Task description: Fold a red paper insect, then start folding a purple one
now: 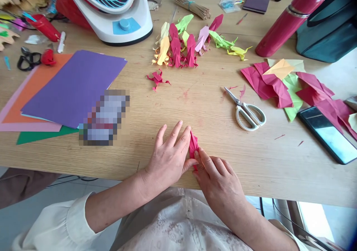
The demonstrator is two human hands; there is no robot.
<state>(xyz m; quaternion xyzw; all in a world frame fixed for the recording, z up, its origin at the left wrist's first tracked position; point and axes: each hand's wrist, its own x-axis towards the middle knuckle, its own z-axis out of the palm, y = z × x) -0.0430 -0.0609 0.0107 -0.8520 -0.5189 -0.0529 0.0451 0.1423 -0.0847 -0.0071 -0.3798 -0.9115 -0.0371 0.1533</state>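
A narrow strip of folded red paper (193, 144) lies on the table close to its front edge, between my two hands. My left hand (170, 158) rests with its outer fingers spread over the tabletop. Its index finger and thumb press the paper's left side and lower part. From the right, my right hand (219, 174) pinches the lower end of the paper; its curled fingers partly hide that end. White-handled scissors (247, 111) lie with blades apart, beyond my right hand. A small red origami figure (157, 79) sits farther up the table.
Several origami figures (175, 48) stand grouped at the back. Coloured sheets (75, 87) and a blurred-out object (104, 119) lie left, below a fan (125, 24). At right are creased papers (279, 81), a phone (329, 134), a red flask (290, 22) and a dark bag (329, 31).
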